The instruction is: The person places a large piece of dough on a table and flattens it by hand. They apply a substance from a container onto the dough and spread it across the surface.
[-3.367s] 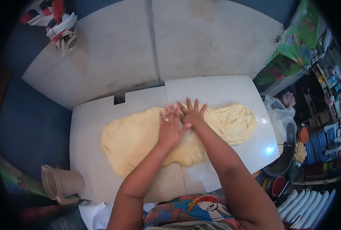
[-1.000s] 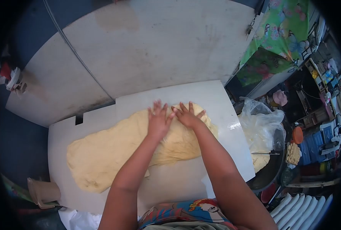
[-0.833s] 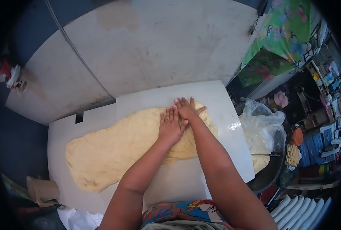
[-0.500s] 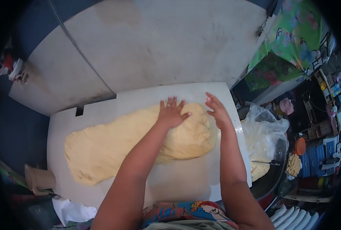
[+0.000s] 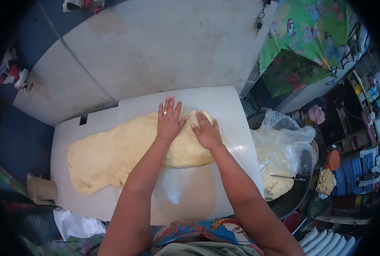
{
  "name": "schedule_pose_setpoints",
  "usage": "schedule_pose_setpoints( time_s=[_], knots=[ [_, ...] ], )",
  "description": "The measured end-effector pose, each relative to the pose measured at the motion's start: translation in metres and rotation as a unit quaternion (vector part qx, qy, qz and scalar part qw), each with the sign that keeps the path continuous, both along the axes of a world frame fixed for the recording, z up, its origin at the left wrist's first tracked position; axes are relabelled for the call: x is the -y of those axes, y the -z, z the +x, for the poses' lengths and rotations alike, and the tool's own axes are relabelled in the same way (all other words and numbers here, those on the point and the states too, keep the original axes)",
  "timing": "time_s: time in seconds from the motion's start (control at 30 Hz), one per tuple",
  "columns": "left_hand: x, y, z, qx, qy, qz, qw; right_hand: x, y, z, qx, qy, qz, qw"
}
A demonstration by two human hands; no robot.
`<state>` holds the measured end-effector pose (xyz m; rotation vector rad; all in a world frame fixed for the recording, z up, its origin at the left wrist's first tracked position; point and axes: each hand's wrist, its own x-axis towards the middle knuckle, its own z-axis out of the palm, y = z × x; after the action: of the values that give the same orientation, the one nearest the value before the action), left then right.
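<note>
We pressed our left hand, fingers spread wide and flat, on the far right part of the long pale-yellow slab of dough. Our right hand lay just beside it, fingers flat and slightly apart, gripping nothing. The dough lay on the white glossy board, its long axis running from near left to far right, the thicker end under our palms.

No legible text, label, brand, number or sign is found in the view. The goods on the shelves at the right are too small and blurred for any print to be read.
</note>
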<state>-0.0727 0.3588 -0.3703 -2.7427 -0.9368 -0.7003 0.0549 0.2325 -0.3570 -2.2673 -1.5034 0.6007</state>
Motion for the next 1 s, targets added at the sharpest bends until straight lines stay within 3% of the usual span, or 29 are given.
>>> schedule_pose_setpoints(
  time_s=[0.1,0.2,0.23,0.3,0.5,0.57,0.67,0.77,1.0],
  knots=[
    [0.027,-0.001,-0.014,-0.007,-0.004,-0.023,1.000,0.007,0.011,0.023,-0.062,0.027,0.051,0.996],
    [0.058,-0.004,-0.019,-0.034,-0.016,-0.071,0.997,0.010,0.027,0.064,-0.251,0.081,0.042,0.964],
    [0.067,-0.005,-0.019,-0.050,-0.011,-0.095,0.994,0.021,0.033,0.076,-0.112,0.072,0.048,0.990],
    [0.079,-0.004,-0.019,-0.086,0.008,-0.113,0.990,0.048,0.048,0.100,0.124,0.070,0.029,0.989],
    [0.078,-0.017,0.001,-0.128,0.029,-0.172,0.976,0.063,0.058,0.140,-0.076,0.144,0.210,0.964],
    [0.076,-0.019,0.001,-0.129,0.028,-0.168,0.977,0.040,0.030,0.116,-0.079,0.030,0.330,0.940],
    [0.068,-0.017,0.003,-0.116,0.034,-0.181,0.976,-0.004,0.010,0.075,-0.124,-0.022,0.343,0.931],
    [0.064,-0.015,0.004,-0.045,0.034,-0.197,0.979,-0.033,0.030,0.060,-0.179,0.024,0.258,0.949],
    [0.060,-0.024,0.006,-0.055,0.045,-0.217,0.974,-0.026,0.049,0.068,-0.312,0.055,0.284,0.905]
  ],
)
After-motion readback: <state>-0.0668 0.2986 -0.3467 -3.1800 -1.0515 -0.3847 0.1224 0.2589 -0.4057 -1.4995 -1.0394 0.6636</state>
